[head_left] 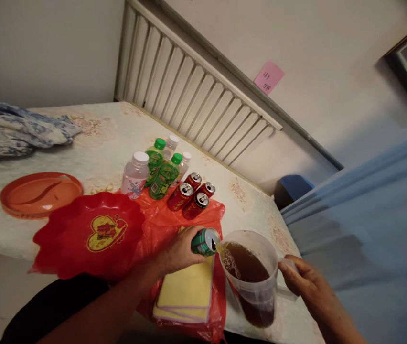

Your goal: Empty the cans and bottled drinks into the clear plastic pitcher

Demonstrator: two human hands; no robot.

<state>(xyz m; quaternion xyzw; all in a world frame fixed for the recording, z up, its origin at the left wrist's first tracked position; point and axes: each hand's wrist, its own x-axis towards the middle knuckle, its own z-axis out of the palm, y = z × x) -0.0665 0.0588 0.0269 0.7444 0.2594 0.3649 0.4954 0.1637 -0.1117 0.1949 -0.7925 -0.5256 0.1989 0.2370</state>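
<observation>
My left hand (pixel 180 253) is wrapped round a green drink can (pixel 204 242), tipped sideways over the rim of a clear plastic pitcher (pixel 257 282). A pale yellowish stream runs from the can's opening into it. Dark brown liquid (pixel 244 263) with bubbles at one side stands in the pitcher. On its right side, my right hand (pixel 298 277) grips the pitcher's handle (pixel 288 282). Beneath my left hand lie folded yellow cloths (pixel 185 289) on a red plastic bag (pixel 219 217).
Opened red cans (pixel 182 196) stand behind the can, beside green-capped bottles (pixel 164 177) and white-capped bottles (pixel 135 174). A red scalloped tray (pixel 70 239) and an orange plate (pixel 42 188) lie left. A radiator (pixel 189 81) borders the table's back; a blue curtain (pixel 368 200) hangs right.
</observation>
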